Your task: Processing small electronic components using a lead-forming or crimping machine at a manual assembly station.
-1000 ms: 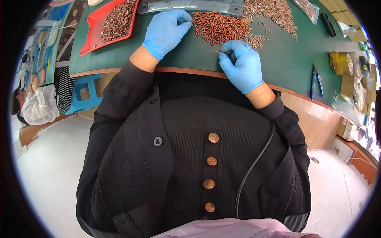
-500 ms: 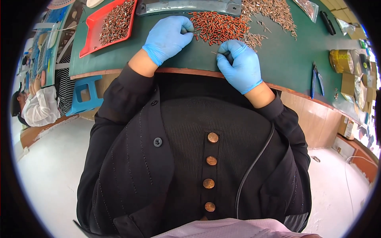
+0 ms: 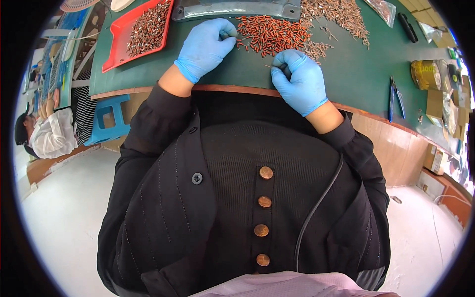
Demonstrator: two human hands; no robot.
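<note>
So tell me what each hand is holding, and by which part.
Right hand pinches a thin pin by one end. Left hand rests curled at the orange parts pile; whether it holds anything cannot be told.

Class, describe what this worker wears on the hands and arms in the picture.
Both the left hand and the right hand wear thin, light blue disposable gloves ending at the wrist. Long black sleeves with faint pinstripes cover both arms, leaving a short bare gap before each glove.

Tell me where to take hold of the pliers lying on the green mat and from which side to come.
Grip the pliers around both blue handles, coming from above on the near, table-edge side. They lie flat with the handles pointing toward the table edge, metal nose pointing away, and bare mat around them.
</note>
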